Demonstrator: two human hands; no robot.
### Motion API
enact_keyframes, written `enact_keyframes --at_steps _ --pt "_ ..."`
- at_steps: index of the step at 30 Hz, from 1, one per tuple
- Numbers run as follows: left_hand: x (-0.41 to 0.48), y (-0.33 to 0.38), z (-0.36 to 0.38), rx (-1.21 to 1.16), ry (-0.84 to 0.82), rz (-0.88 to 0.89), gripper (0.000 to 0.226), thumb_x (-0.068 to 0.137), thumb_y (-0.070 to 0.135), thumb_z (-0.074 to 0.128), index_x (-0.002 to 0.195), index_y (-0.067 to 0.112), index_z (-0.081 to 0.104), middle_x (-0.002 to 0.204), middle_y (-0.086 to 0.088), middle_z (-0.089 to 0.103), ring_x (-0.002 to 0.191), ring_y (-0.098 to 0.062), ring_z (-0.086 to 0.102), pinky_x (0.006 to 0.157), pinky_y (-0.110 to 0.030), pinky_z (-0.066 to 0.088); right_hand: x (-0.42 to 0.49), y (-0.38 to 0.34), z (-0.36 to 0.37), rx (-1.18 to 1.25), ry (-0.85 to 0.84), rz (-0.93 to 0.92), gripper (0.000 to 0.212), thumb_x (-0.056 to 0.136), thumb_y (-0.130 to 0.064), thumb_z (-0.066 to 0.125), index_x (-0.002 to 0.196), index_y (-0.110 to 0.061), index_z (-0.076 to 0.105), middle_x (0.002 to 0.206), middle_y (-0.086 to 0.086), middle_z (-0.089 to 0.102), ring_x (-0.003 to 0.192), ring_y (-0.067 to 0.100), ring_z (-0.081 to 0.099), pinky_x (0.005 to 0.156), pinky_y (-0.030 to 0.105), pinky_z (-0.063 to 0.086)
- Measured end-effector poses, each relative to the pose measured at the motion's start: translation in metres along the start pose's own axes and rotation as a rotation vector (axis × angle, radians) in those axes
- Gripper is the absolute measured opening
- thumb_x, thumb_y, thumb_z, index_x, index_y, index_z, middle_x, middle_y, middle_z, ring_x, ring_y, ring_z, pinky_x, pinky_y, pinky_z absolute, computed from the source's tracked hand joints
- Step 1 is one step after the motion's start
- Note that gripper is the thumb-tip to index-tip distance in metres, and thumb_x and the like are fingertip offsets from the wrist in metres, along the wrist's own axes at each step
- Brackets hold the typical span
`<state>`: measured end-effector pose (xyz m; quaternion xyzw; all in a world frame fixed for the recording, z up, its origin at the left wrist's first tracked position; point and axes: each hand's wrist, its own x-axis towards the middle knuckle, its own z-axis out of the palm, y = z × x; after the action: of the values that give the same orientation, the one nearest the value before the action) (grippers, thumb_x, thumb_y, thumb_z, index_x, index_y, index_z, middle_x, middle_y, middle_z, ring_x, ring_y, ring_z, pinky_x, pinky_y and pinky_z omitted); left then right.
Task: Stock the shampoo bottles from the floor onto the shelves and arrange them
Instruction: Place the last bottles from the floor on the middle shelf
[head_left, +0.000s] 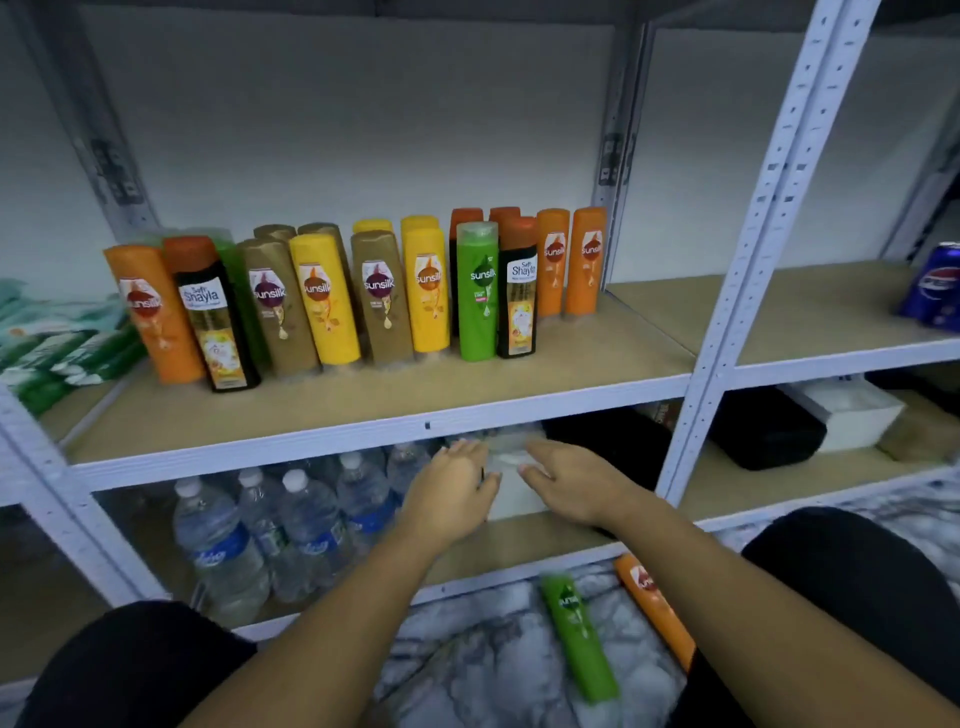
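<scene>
While blur allows it, front-row count: ten shampoo bottles (324, 301) upright on the middle shelf (571, 364): 3 orange, 2 yellow, 2 gold, 1 green, 2 black.
Back row: 2 gold, 2 yellow, 2 orange-capped, at least 1 green (the rest is hidden).
Labels: "sunsilk" on orange, yellow, gold and green; "Shayla" on the black ones; smaller print unreadable.
Floor bottles: 2 lying flat on the marble-pattern floor (467, 670). These are the green bottle (579, 636), reading "sunsilk", and the orange bottle (652, 605), partly behind the right forearm.
Left hand (452, 493): open, fingers straight, holding nothing, in front of the lower shelf (519, 538).
Right hand (566, 483): open too, empty, just beside the left, fingertips over a white box (511, 499); contact cannot be told.
Water bottles (306, 519): at least 5 white caps, blue labels, lower shelf, left part.
Can (935, 286): 1, blue, "pepsi", right bay.
Other: green packets (52, 353) far left; 1 black box (763, 431) and 1 white tray (852, 415), lower right.
</scene>
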<state>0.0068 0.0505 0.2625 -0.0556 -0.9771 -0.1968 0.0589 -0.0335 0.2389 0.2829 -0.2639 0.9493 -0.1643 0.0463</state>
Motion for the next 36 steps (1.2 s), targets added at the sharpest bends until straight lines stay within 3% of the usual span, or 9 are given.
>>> enact_keyframes --at_steps 3,6,8,11,17,23,29,33,36 --pt "-0.019 0.006 0.025 -0.054 -0.081 -0.038 0.043 0.103 0.037 0.050 0.131 0.006 0.059 0.118 -0.019 0.067 0.110 -0.035 0.061 0.087 -0.040 0.052 -0.032 0.008 0.017 -0.018 -0.079 0.106 0.056 0.105 -0.041 0.040 0.152 -0.011 0.038 0.154 0.009 0.043 0.141 0.026 0.041 0.111 0.032 0.034" --pt "-0.035 0.006 0.060 -0.108 -0.186 -0.035 0.038 0.099 0.034 0.055 0.125 0.008 0.063 0.115 -0.021 0.068 0.110 -0.038 0.062 0.084 -0.038 0.051 -0.069 0.026 0.044 -0.052 -0.200 0.223 0.052 0.104 -0.044 0.039 0.146 -0.014 0.045 0.146 0.010 0.051 0.132 0.031 0.048 0.104 0.040 0.042" --pt "-0.043 0.008 0.084 -0.158 -0.279 -0.049 0.039 0.098 0.034 0.057 0.123 0.005 0.064 0.122 -0.022 0.066 0.116 -0.038 0.061 0.091 -0.038 0.050 -0.092 0.041 0.060 -0.075 -0.254 0.308 0.051 0.102 -0.048 0.039 0.142 -0.017 0.047 0.142 0.010 0.053 0.127 0.032 0.050 0.101 0.042 0.044" --pt "-0.049 0.010 0.112 -0.218 -0.368 -0.077 0.048 0.098 0.036 0.058 0.137 0.009 0.059 0.140 -0.015 0.060 0.129 -0.031 0.055 0.103 -0.034 0.045 -0.107 0.066 0.078 -0.075 -0.336 0.369 0.054 0.103 -0.048 0.039 0.146 -0.016 0.044 0.148 0.011 0.047 0.132 0.032 0.046 0.105 0.042 0.042" --pt "-0.033 0.015 0.180 -0.309 -0.502 -0.128 0.035 0.092 0.039 0.064 0.120 0.018 0.066 0.121 -0.011 0.069 0.114 -0.028 0.063 0.094 -0.037 0.050 -0.105 0.129 0.124 -0.016 -0.452 0.498 0.060 0.104 -0.048 0.039 0.155 -0.016 0.030 0.159 0.009 0.035 0.143 0.028 0.036 0.114 0.039 0.033" --pt "-0.002 0.012 0.248 -0.323 -0.615 -0.222 0.054 0.096 0.037 0.064 0.146 0.019 0.052 0.138 -0.015 0.060 0.126 -0.030 0.057 0.100 -0.031 0.046 -0.067 0.193 0.173 0.075 -0.570 0.597 0.066 0.105 -0.046 0.040 0.159 -0.015 0.017 0.165 0.007 0.020 0.150 0.027 0.023 0.117 0.033 0.023" --pt "0.030 -0.007 0.307 -0.335 -0.664 -0.302 0.052 0.096 0.035 0.065 0.143 0.016 0.053 0.136 -0.016 0.061 0.124 -0.031 0.058 0.097 -0.033 0.047 -0.046 0.257 0.218 0.087 -0.485 0.773 0.062 0.098 -0.042 0.049 0.152 -0.017 0.032 0.146 0.019 0.045 0.131 0.039 0.046 0.106 0.041 0.038" --pt "0.051 -0.018 0.341 -0.363 -0.689 -0.432 0.068 0.091 0.047 0.067 0.146 0.016 0.042 0.132 -0.015 0.064 0.117 -0.034 0.062 0.092 -0.034 0.048 -0.035 0.287 0.233 0.084 -0.415 0.976 0.072 0.092 -0.050 0.047 0.154 -0.030 0.014 0.140 0.022 0.039 0.129 0.047 0.042 0.108 0.054 0.039" --pt "0.065 -0.024 0.361 -0.365 -0.695 -0.541 0.084 0.090 0.053 0.067 0.151 0.009 0.029 0.137 -0.018 0.059 0.123 -0.037 0.057 0.095 -0.037 0.046 -0.022 0.297 0.244 0.184 -0.397 1.018 0.077 0.091 -0.058 0.046 0.154 -0.035 0.008 0.140 0.022 0.039 0.129 0.048 0.042 0.108 0.053 0.036"
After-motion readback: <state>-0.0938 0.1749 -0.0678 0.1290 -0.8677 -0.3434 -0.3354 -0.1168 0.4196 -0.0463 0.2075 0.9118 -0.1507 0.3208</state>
